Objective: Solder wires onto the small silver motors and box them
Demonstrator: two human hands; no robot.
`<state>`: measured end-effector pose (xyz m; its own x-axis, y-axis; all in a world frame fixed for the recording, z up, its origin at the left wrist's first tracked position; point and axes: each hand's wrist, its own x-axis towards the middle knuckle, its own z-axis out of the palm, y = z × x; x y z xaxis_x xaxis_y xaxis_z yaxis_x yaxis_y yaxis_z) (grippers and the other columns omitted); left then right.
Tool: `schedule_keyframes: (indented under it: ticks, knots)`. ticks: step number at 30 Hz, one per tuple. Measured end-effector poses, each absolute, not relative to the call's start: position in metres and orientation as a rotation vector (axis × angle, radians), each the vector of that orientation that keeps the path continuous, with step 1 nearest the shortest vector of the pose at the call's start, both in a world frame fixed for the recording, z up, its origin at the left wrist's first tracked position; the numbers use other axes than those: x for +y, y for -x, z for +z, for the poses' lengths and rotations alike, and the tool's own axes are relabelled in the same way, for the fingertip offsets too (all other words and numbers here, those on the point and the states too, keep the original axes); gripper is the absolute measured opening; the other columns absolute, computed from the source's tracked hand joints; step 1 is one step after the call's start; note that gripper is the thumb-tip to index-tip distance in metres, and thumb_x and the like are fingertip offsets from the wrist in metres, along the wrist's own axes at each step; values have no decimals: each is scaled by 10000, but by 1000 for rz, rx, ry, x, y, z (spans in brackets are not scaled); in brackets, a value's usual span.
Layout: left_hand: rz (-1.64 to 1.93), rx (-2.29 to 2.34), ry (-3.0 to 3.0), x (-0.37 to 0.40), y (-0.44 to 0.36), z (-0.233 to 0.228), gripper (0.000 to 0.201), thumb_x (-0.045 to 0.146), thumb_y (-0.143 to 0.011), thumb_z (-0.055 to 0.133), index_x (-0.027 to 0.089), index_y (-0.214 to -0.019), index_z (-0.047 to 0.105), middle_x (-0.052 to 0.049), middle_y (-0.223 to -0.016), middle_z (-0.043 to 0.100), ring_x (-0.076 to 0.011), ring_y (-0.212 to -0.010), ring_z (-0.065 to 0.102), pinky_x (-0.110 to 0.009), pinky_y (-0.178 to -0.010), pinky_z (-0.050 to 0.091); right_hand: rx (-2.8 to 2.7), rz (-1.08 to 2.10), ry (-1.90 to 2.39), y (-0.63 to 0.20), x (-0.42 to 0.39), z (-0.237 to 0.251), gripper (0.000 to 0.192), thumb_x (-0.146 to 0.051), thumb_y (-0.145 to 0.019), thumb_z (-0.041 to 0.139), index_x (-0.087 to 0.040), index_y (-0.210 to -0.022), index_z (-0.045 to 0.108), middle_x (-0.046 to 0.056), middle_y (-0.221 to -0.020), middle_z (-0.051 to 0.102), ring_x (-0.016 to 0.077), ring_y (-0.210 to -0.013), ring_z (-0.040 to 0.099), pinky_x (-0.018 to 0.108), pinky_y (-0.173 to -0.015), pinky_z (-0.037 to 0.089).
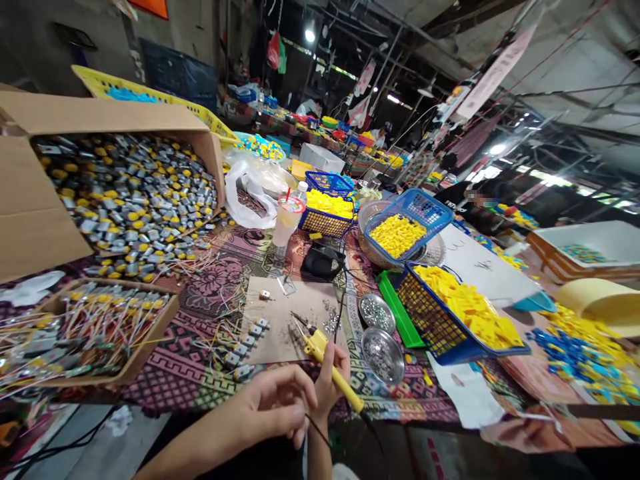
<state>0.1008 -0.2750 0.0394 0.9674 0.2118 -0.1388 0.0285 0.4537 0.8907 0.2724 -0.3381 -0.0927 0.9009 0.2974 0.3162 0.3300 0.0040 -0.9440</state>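
Note:
My right hand point(330, 380) is closed round the yellow handle of a soldering iron point(347, 390), its tip slanting up and left over a cardboard sheet point(267, 307). A black cord trails from the handle's lower end. My left hand point(280, 400) is in front of my right wrist, fingers curled in towards the thumb. A thin dark cord point(319, 430) runs past its fingertips; whether they grip it or anything else is hidden. Several small motors point(245, 347) with thin wires lie in a row left of the iron, and a single motor point(265, 295) is farther up the sheet.
On the left, a large carton point(40, 200) spills motors above a shallow box point(150, 347) of wired ones. Two metal dishes point(383, 353) of small parts, a green tray point(395, 307) and a blue basket point(425, 333) of yellow pieces stand right. A drink cup point(287, 223) stands behind.

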Motion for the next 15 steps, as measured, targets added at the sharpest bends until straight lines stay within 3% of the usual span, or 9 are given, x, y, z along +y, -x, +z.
schedule_keyframes:
  ticks: [4,6,9,12,15]
  knots:
    - [35,375,-1657,-252,-95,56,244,535,-995,685,348,-1139,747,-3,-1251,742,-254,-1208,654,-389,-1083,474,-279,100,1582,-267,-334,-79,444,-668,-864,691,-226,-843,649,29,-814,694,194,-739,675,332,-657,568]
    - [217,497,-1832,-216,-108,66,275,518,-1032,613,324,-1187,732,-31,-1288,742,-283,-1233,655,-430,-1103,483,-260,105,1572,-267,-331,-76,498,-711,-838,693,-215,-838,649,33,-810,688,190,-756,667,328,-678,562]
    - [728,639,-1948,-131,-154,71,273,397,-981,677,263,-1218,659,-92,-1304,724,-304,-1238,662,-474,-1144,491,-241,129,1572,-268,-330,-77,536,-739,-828,683,-204,-854,650,35,-818,687,188,-785,668,326,-709,563]
    - [1164,869,-1819,-40,-214,61,701,155,-804,838,215,-1418,505,-168,-1522,567,-335,-1438,553,-474,-1239,436,-205,161,1561,-270,-330,-81,579,-775,-808,675,-199,-860,641,28,-817,682,180,-773,667,324,-707,564]
    - [1252,1037,-1682,23,-260,42,1142,54,-605,964,125,-1541,315,-281,-1658,365,-401,-1601,354,-486,-1341,291,-156,208,1528,-271,-330,-85,605,-791,-787,686,-195,-876,637,19,-817,681,173,-745,667,314,-674,559]
